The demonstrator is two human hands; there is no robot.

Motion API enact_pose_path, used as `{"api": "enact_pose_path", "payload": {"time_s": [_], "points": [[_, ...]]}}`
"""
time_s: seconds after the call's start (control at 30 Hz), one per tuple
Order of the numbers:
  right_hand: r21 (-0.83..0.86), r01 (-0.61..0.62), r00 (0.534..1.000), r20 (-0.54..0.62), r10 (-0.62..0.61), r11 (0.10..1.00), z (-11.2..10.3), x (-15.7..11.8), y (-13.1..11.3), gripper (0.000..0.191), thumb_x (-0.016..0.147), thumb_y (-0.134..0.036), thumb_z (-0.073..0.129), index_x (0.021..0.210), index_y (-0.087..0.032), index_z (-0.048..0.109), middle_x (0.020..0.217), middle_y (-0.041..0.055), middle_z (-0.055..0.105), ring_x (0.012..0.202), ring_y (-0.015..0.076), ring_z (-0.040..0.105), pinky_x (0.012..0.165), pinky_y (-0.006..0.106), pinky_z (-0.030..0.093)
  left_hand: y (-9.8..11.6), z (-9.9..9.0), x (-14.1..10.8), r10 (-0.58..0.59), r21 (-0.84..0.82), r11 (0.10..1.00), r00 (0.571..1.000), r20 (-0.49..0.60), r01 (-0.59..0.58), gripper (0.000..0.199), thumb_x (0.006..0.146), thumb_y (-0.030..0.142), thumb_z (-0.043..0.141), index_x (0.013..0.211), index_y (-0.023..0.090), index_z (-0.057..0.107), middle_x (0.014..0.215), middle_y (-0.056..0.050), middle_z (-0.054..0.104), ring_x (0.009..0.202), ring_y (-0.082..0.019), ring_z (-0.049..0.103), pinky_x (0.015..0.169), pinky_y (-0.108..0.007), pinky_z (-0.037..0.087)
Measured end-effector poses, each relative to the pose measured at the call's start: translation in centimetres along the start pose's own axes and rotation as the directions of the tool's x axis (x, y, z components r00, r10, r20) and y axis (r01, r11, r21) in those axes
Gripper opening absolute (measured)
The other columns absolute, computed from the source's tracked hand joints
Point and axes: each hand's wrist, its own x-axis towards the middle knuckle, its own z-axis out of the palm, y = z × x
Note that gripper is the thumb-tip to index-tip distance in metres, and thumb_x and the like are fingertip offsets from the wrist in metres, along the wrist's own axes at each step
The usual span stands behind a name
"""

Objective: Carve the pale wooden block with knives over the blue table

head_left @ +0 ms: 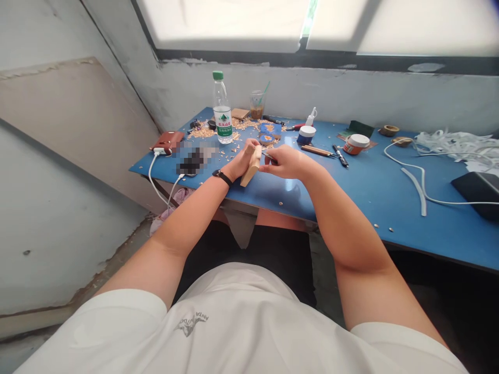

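My left hand (242, 160) is wrapped round a small pale wooden block (252, 169), held tilted on edge above the table's front edge. Close on its right, my right hand (286, 162) grips a slim carving tool (270, 157), mostly covered by the fingers. The tool points toward the upper part of the block; whether its tip touches the wood cannot be made out. Pale wood shavings (200, 128) lie scattered beyond both hands. Just behind them sits a small blue piece with an orange pattern (267, 138).
The blue table (390, 192) carries a water bottle (223, 117), a cup with a straw (257, 105), a blue-and-white jar (306, 135), an orange jar (356, 144), wooden-handled tools (317, 151) and a black pen (340, 156). White cables (423, 179) run across the right side. A brown leather case (168, 142) lies left.
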Motion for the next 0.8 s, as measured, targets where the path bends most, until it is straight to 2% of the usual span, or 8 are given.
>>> {"api": "enact_pose_path", "payload": {"time_s": [0.17, 0.3, 0.43, 0.53, 0.7, 0.8], "points": [[0.003, -0.076, 0.993, 0.092, 0.076, 0.997, -1.3, -0.7, -0.1, 0.047, 0.123, -0.060, 0.075, 0.095, -0.024, 0.067, 0.085, 0.0034, 0.066, 0.083, 0.0210, 0.058, 0.080, 0.037, 0.037, 1.0, -0.6, -0.5, 0.013, 0.183, 0.982, 0.993, 0.120, -0.035, 0.136, 0.065, 0.143, 0.039, 0.136, 0.030, 0.061, 0.105, -0.007, 0.066, 0.096, -0.029, 0.065, 0.087, -0.048, 0.060], [-0.011, -0.126, 0.983, 0.129, 0.127, 0.992, -1.5, -0.7, -0.5, 0.044, 0.122, -0.062, 0.078, 0.101, -0.024, 0.069, 0.091, 0.0050, 0.071, 0.084, 0.0213, 0.060, 0.078, 0.037, 0.038, 1.1, -0.7, -0.7, 0.028, 0.291, 0.954, 0.988, 0.151, -0.071, 0.144, 0.072, 0.141, 0.024, 0.147, 0.025, 0.064, 0.122, -0.013, 0.072, 0.118, -0.034, 0.070, 0.105, -0.048, 0.062], [-0.053, -0.153, 0.980, 0.117, 0.158, 0.987, -1.5, -0.7, -0.3, 0.049, 0.121, -0.065, 0.079, 0.097, -0.024, 0.069, 0.088, 0.0050, 0.069, 0.083, 0.0215, 0.059, 0.078, 0.038, 0.037, 1.1, -0.5, -0.7, 0.006, 0.243, 0.969, 0.990, 0.140, -0.041, 0.141, 0.071, 0.142, 0.030, 0.150, 0.029, 0.061, 0.124, -0.010, 0.070, 0.117, -0.033, 0.069, 0.108, -0.048, 0.062], [-0.025, -0.157, 0.979, 0.131, 0.159, 0.987, -1.4, -0.8, 0.2, 0.059, 0.119, -0.076, 0.080, 0.094, -0.024, 0.069, 0.084, 0.0038, 0.066, 0.082, 0.0213, 0.059, 0.078, 0.038, 0.036, 1.7, -0.4, -0.8, -0.010, 0.268, 0.963, 0.989, 0.148, -0.030, 0.138, 0.070, 0.142, 0.039, 0.143, 0.027, 0.060, 0.129, -0.011, 0.067, 0.121, -0.033, 0.068, 0.113, -0.049, 0.060], [0.078, -0.123, 0.983, 0.148, 0.111, 0.989, -1.6, -0.9, 0.6, 0.062, 0.113, -0.081, 0.086, 0.098, -0.023, 0.072, 0.082, 0.0016, 0.065, 0.084, 0.0213, 0.061, 0.077, 0.037, 0.037, 2.9, -1.0, -1.1, -0.052, 0.348, 0.937, 0.967, 0.250, -0.039, 0.123, 0.085, 0.135, 0.043, 0.130, 0.023, 0.069, 0.132, -0.014, 0.075, 0.128, -0.033, 0.070, 0.116, -0.044, 0.060], [0.198, -0.128, 0.981, 0.169, 0.095, 0.972, -2.1, -1.3, 0.0, 0.061, 0.109, -0.077, 0.095, 0.095, -0.024, 0.069, 0.082, -0.0001, 0.061, 0.082, 0.0190, 0.058, 0.074, 0.035, 0.038, 3.0, -1.2, -1.3, -0.058, 0.344, 0.938, 0.964, 0.261, -0.037, 0.122, 0.090, 0.132, 0.042, 0.135, 0.023, 0.073, 0.140, -0.016, 0.080, 0.137, -0.036, 0.074, 0.125, -0.047, 0.061]]}}
